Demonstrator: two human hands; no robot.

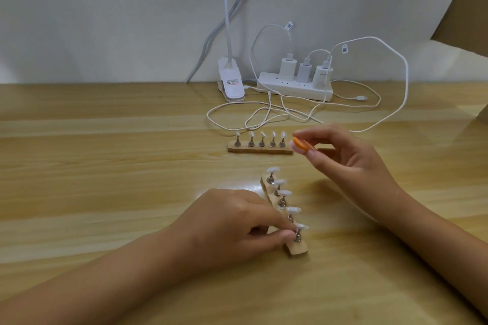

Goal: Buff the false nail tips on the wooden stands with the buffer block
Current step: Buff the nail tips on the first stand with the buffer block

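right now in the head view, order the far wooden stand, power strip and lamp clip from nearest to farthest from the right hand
1. far wooden stand, just left of the right hand
2. power strip, behind it by the wall
3. lamp clip, back left

No word or number is showing clearly enough to be read. On the white clip lamp base [230,81] a label [233,83] is carrying a short band of orange-red print above lines of black print, all too small and blurred to make out. Two small white tags are hanging on the charging cables [369,38], each bearing a square black QR code: the first tag [289,25] is sitting above the left charger [287,66], and the second tag [344,49] is sitting above the right charger [322,75]. The right charger is showing a faint grey mark on its face, too faint to read.
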